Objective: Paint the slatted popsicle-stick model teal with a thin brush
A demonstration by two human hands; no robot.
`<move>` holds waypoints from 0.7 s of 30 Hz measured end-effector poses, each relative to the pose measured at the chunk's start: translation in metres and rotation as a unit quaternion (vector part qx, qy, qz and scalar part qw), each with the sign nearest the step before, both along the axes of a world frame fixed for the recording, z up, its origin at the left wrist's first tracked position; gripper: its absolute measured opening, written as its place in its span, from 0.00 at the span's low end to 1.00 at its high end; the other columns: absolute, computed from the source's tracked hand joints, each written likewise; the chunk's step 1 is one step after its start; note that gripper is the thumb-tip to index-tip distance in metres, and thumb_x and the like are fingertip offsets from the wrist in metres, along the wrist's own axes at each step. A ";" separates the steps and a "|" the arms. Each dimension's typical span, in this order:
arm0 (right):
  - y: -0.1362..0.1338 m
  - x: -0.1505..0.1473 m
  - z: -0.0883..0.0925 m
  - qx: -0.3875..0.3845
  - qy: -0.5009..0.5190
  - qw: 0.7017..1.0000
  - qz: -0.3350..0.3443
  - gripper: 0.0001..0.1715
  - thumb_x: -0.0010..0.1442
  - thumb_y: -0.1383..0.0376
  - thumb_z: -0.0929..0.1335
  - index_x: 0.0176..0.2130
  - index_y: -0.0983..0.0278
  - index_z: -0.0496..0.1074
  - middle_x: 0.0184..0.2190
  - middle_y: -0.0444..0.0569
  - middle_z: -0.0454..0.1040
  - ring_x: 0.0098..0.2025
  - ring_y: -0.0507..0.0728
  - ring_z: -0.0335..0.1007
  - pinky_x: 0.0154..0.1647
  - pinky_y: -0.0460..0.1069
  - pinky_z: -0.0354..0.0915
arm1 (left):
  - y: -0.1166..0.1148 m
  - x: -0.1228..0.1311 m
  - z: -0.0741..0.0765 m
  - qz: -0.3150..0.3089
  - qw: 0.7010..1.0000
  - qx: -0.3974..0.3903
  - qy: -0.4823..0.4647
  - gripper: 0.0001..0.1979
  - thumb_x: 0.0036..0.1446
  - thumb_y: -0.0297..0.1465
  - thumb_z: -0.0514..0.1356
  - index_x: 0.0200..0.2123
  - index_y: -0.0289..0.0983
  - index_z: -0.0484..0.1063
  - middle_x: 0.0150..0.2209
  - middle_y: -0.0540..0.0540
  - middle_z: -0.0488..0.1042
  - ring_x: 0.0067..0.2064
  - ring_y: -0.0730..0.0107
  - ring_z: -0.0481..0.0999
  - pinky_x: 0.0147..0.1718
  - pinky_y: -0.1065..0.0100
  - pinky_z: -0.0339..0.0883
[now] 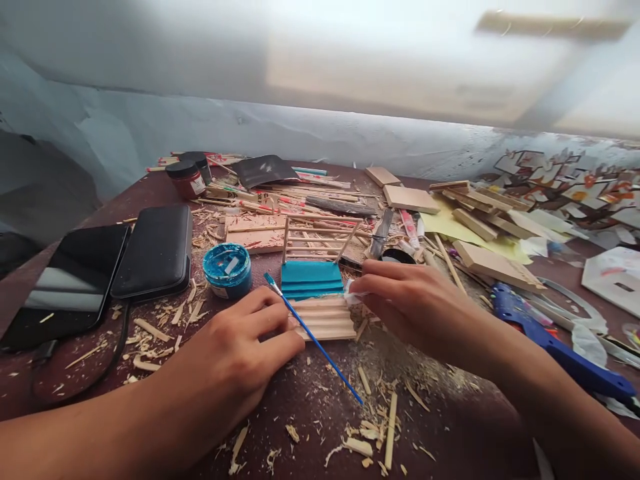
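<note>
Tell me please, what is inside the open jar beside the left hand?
Inside the jar, blue paint shows, with a small pale patch whose nature I cannot tell. The jar's bottom is hidden under the paint.

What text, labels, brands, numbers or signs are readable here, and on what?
None reads clearly.
Red paint jar: white label, print too small to read.
Teal paint jar: pale label low on its side, too small to read.
Printed strip among the sticks: dark letter-like marks, too small and blurred to read.
</note>
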State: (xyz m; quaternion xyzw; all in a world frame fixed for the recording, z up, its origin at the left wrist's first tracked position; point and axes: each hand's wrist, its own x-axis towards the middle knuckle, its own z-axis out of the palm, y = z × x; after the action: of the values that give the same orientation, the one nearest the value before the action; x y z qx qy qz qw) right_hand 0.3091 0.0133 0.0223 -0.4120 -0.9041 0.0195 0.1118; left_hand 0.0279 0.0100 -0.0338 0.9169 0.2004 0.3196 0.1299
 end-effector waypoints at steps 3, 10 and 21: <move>0.000 -0.007 -0.004 0.048 0.075 0.996 0.031 0.14 0.73 0.72 0.62 0.45 0.64 0.77 0.32 0.47 0.73 0.28 0.52 0.63 0.30 0.49 0.55 | 0.000 0.000 0.000 0.002 1.000 0.009 0.003 0.12 0.68 0.15 0.57 0.42 0.36 0.74 0.41 0.45 0.77 0.48 0.63 0.74 0.47 0.62 0.75; 0.001 -0.028 -0.018 0.011 -0.007 1.000 0.028 0.15 0.71 0.76 0.62 0.41 0.66 0.76 0.35 0.49 0.75 0.32 0.54 0.64 0.32 0.51 0.53 | -0.003 -0.001 0.002 -0.008 1.000 -0.002 0.002 0.11 0.70 0.15 0.56 0.43 0.36 0.72 0.43 0.46 0.77 0.51 0.62 0.73 0.49 0.63 0.72; 0.002 0.010 0.000 -0.021 -0.070 0.997 -0.035 0.16 0.68 0.74 0.64 0.35 0.62 0.77 0.31 0.47 0.76 0.28 0.53 0.66 0.29 0.52 0.53 | -0.001 -0.002 0.002 0.003 1.000 0.001 0.020 0.13 0.68 0.16 0.57 0.45 0.37 0.75 0.42 0.45 0.78 0.49 0.62 0.75 0.48 0.62 0.75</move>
State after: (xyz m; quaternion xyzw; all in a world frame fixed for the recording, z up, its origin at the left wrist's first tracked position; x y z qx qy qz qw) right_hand 0.3192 0.0157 0.0221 -0.4462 -0.8940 0.0058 0.0402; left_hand 0.0260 0.0094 -0.0320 0.9227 0.2058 0.3016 0.1236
